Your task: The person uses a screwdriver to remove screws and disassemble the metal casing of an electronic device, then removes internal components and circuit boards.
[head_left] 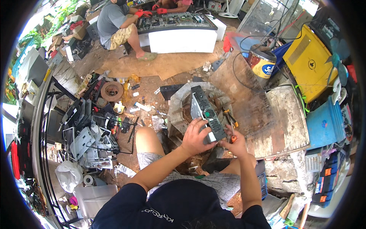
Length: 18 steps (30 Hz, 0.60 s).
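Note:
A long, slim metal-cased electronic device (209, 112), dark and perforated along one face and silver on its side, stands tilted over a pale, many-sided work block (179, 103). My left hand (196, 135) is closed on its near end, fingers over the silver side. Close to that same end, my right hand (237, 145) grips a screwdriver (233, 139) by its orange handle, with the thin shaft pointing away from me. A pair of pliers (231, 118) with orange-and-black handles lies on the block, right of the device. What the screwdriver tip touches cannot be made out.
Scrap parts (89, 141) pile up on the left beside a black metal frame (45, 114). A wooden board (286, 118) lies to my right, near a blue bin (326, 124) and a yellow case (309, 63). Two people in red gloves work at a board-covered table (183, 40) ahead.

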Each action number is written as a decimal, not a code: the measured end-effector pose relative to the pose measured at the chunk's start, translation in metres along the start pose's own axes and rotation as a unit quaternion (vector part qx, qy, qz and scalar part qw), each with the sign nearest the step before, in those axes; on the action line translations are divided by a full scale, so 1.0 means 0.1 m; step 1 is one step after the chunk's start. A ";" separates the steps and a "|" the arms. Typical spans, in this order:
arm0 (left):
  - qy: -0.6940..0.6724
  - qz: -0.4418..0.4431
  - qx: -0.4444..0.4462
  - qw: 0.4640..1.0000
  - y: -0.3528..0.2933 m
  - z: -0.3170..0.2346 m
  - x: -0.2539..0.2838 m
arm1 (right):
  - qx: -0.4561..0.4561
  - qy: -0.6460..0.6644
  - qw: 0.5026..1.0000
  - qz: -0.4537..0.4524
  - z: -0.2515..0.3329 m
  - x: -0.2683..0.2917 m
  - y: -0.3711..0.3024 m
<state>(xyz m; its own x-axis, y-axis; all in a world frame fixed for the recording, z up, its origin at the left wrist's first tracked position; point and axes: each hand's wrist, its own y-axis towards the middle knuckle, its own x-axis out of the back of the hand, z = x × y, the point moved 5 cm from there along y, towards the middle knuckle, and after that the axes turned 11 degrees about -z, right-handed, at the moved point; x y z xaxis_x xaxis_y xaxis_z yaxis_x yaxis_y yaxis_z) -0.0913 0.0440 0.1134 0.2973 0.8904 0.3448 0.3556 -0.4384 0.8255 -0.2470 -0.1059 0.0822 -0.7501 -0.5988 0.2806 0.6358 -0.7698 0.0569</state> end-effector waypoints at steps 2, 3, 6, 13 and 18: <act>0.001 -0.001 0.001 1.000 0.03 -0.02 -0.01 | -0.038 0.030 0.999 -0.021 -0.33 -0.13 -0.09; 0.001 0.000 0.008 1.000 0.03 -0.02 -0.01 | -0.058 0.067 0.996 -0.026 -0.49 -0.20 -0.11; 0.010 0.001 0.024 1.000 0.00 0.01 0.02 | -0.059 0.062 0.996 -0.030 -0.56 -0.28 -0.14; 0.032 -0.015 0.020 0.999 0.01 -0.04 -0.03 | -0.027 0.096 0.995 -0.031 -0.55 -0.18 -0.11; 0.052 -0.022 0.017 0.998 0.02 -0.05 -0.06 | 0.045 -0.039 0.997 -0.053 -0.36 -0.13 -0.07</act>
<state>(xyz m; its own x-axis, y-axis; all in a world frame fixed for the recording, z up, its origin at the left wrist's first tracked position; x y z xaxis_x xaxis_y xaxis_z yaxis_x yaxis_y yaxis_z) -0.0963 0.0385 0.1151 0.1873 0.9157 0.3555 0.3965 -0.4016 0.8255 -0.2486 -0.1009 0.0434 -0.7993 -0.4944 0.3415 0.5708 -0.8024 0.1743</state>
